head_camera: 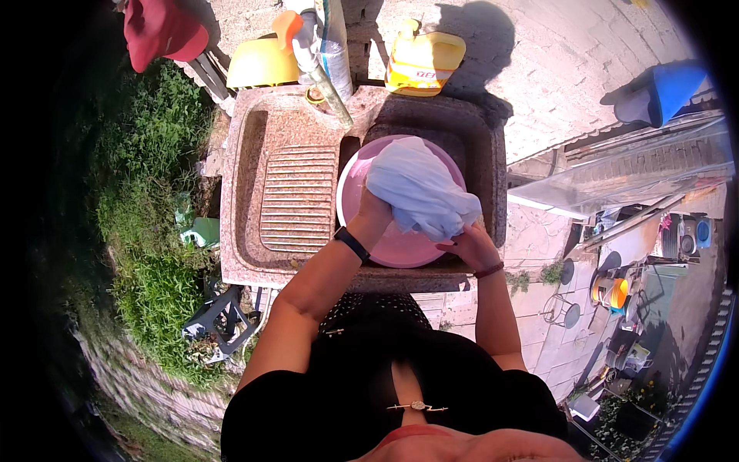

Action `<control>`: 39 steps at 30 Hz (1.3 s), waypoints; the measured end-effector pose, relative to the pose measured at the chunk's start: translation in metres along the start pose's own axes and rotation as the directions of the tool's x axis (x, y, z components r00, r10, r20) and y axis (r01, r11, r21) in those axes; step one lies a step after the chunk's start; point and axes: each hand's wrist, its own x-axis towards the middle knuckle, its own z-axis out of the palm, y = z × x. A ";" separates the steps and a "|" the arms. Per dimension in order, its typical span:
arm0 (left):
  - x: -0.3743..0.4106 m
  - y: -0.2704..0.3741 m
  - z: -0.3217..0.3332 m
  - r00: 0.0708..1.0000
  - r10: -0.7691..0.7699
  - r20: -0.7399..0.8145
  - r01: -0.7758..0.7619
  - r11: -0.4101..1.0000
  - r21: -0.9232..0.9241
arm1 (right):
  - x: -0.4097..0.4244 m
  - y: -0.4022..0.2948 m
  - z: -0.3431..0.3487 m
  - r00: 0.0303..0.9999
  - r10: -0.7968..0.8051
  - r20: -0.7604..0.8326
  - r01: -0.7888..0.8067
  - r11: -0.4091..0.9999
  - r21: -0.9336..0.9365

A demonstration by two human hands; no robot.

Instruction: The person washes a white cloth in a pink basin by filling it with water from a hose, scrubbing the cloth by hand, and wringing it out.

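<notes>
A bunched white cloth hangs over a pink plastic basin, held between both hands. My left hand grips its near left side, the fingers mostly hidden behind the fabric. At the lower right end, my right hand has its fingers on the cloth's edge. The basin sits in the deep right bowl of a speckled stone laundry sink. What lies in the basin under the cloth is hidden.
Left of the basin is the sink's ribbed washboard. A pipe with a tap reaches over the sink's back. Behind stand a yellow detergent jug and a yellow plastic container. Plants grow on the left; a stool stands right.
</notes>
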 end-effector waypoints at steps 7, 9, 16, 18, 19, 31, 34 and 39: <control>-0.020 0.019 -0.061 0.985 -0.141 0.104 0.120 0.976 0.182 | 0.101 0.061 0.071 0.990 0.032 0.140 -0.100 0.852 0.514; -0.021 0.043 -0.093 0.969 -0.238 0.073 0.232 0.969 0.085 | 0.127 0.085 0.074 0.978 0.039 0.205 -0.131 0.881 0.455; -0.018 0.207 -0.177 0.943 -0.006 -0.332 0.202 0.803 0.560 | 0.222 0.157 0.124 0.975 0.100 -0.198 -0.117 0.990 -0.080; -0.035 0.246 -0.171 0.999 0.035 0.037 -0.026 -0.282 0.959 | 0.230 0.157 0.164 0.957 -0.183 -0.225 0.012 0.801 -0.599; -0.041 0.260 -0.180 0.999 -0.044 0.027 -0.037 -0.243 0.969 | 0.232 0.160 0.182 0.934 -0.307 -0.183 0.040 0.599 -0.800; -0.060 0.200 -0.180 0.920 0.249 0.301 -0.141 -0.508 0.850 | 0.174 0.234 0.204 0.758 -0.627 0.182 0.365 0.177 -0.914; -0.021 0.205 -0.206 0.939 0.321 0.122 0.046 -0.470 0.881 | 0.227 0.231 0.202 0.706 -0.655 0.268 0.287 -0.081 -0.955; 0.071 0.232 -0.180 0.933 0.307 0.188 0.131 -0.777 0.616 | 0.348 0.196 0.210 0.718 -0.677 0.165 0.040 -0.196 -0.980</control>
